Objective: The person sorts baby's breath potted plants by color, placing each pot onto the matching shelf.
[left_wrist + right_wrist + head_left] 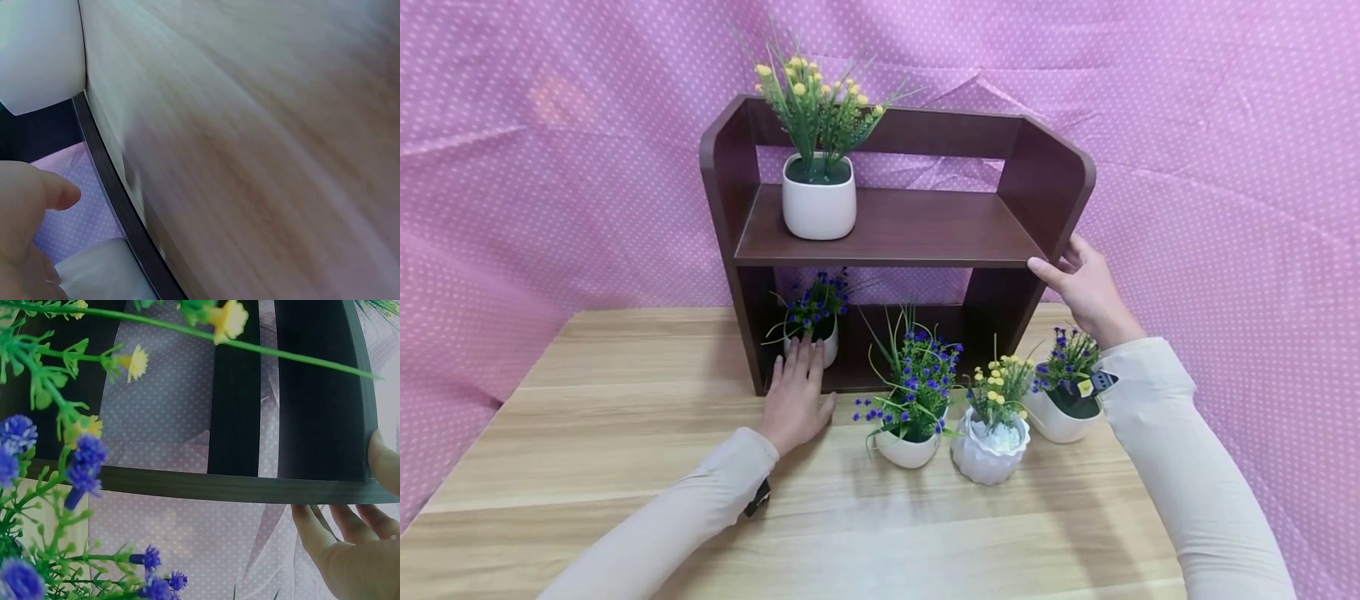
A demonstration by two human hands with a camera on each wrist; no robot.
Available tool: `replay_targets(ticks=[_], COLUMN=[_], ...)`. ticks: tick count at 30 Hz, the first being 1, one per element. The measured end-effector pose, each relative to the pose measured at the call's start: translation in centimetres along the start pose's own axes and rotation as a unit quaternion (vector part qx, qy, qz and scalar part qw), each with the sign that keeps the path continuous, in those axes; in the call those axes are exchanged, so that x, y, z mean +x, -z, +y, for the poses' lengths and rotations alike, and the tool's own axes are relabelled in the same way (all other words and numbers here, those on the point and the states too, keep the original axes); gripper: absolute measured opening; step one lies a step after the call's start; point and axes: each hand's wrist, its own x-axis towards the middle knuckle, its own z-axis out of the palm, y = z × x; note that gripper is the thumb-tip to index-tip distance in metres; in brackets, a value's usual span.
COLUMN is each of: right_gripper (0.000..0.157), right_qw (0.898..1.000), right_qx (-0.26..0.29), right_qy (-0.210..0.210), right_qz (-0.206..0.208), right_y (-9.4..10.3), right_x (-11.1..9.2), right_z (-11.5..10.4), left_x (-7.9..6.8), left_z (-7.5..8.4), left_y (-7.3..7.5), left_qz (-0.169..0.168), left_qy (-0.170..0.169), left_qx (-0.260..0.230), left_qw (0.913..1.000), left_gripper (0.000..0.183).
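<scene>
My left hand (793, 408) reaches to the lower level of a dark brown two-tier shelf (887, 225), its fingers extended against the front of a white pot (830, 348) with purple flowers. In the left wrist view the thumb stands apart beside that pot (109, 275). My right hand (1093, 296) grips the shelf's right side panel (1051, 187). Its thumb lies on the front edge by the middle board, and in the right wrist view the fingers (312, 534) press the panel's outer face.
A white pot (820, 210) with yellow flowers stands on the upper tier, left. Before the shelf, on the wooden table (625, 417), are a purple-flowered pot (908, 450), a ribbed white pot (990, 458) with yellow flowers and another purple-flowered pot (1060, 423). Pink dotted cloth (1225, 167) hangs behind.
</scene>
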Motion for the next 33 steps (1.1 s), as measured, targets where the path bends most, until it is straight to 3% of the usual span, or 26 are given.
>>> replay_targets(ticks=[16, 21, 27, 33], right_gripper=[0.064, 0.065, 0.065, 0.065], right_qw=[1.000, 1.000, 1.000, 1.000], right_qx=[-0.015, -0.002, 0.016, 0.009], right_qy=[-0.001, 0.000, -0.004, -0.009], right_qz=[0.002, 0.002, 0.007, 0.010], right_y=[-0.1, -0.1, -0.1, -0.1], right_x=[0.0, 0.0, 0.1, 0.1], right_z=[-0.2, -0.1, 0.1, 0.3], left_x=[-0.1, -0.7, -2.3, -3.9], left_z=[-0.2, -0.4, -0.8, -1.3], left_y=[-0.1, 0.3, 1.6, 4.8], left_qz=[-0.019, -0.023, -0.027, -0.015], left_qy=[0.010, -0.004, -0.052, -0.104], left_qx=[-0.045, -0.071, -0.095, -0.131], left_qw=[0.9988, 0.9972, 0.9938, 0.9858], left_gripper=[0.085, 0.086, 0.084, 0.087])
